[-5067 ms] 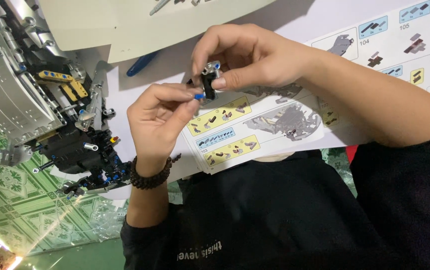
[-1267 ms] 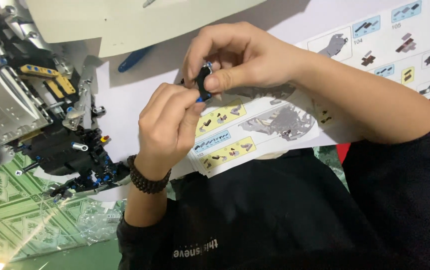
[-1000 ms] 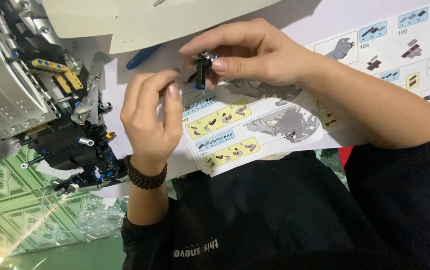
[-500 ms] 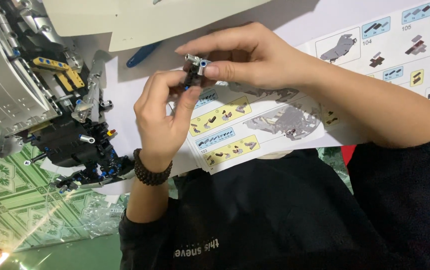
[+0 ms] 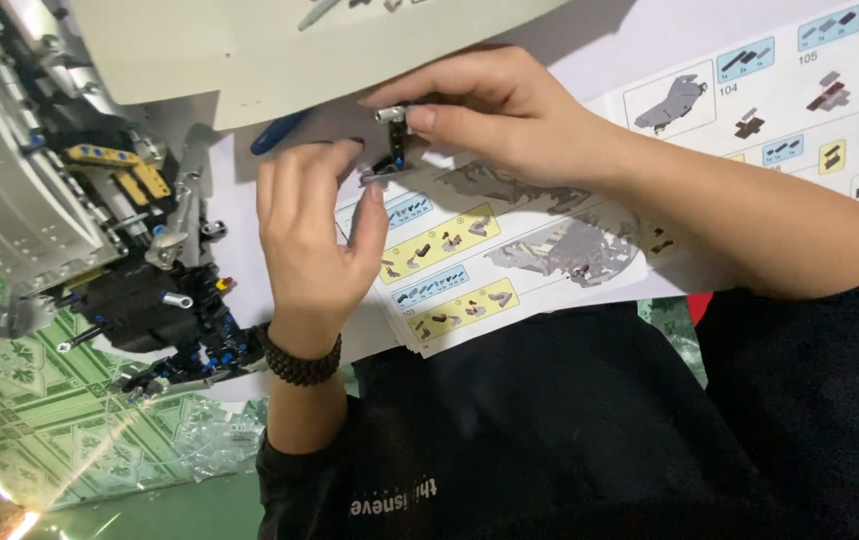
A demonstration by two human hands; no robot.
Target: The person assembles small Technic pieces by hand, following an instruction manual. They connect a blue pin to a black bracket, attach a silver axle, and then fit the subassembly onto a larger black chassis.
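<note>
Both hands meet in the upper middle of the frame over an open instruction booklet (image 5: pixel 510 250). Right hand (image 5: pixel 495 110) comes in from the right, fingers curled, thumb and forefinger pinching the top of a small dark part (image 5: pixel 395 150) with a grey peg end. Left hand (image 5: pixel 315 235) comes up from the bottom, back to the camera, fingers bent, fingertips (image 5: pixel 375 185) pinching the lower end of the same part. So the part sits between the two hands, held off the booklet, just above its yellow and blue step boxes. Exact shape of the part too small to tell.

Left wrist wears a dark bead bracelet (image 5: pixel 298 358). Both sleeves black; black shirt (image 5: pixel 550 430) fills the lower middle and right of the frame.

Booklet lies across the lap and runs to the upper right, pages showing grey model drawings and small boxed part pictures. A plain pale sheet (image 5: pixel 280 50) covers the top of the frame, its lower edge just above the hands. A blue piece (image 5: pixel 278 133) pokes out beneath that sheet, just left of the left hand's fingers.

Left side of the frame: large half-built brick model (image 5: pixel 100 230), silver panels upper left, black frame with yellow, blue and grey pins lower down, close beside the left forearm but not touching as far as visible. Under it a green patterned table (image 5: pixel 40 420) and clear plastic bags (image 5: pixel 205 450) at lower left.
</note>
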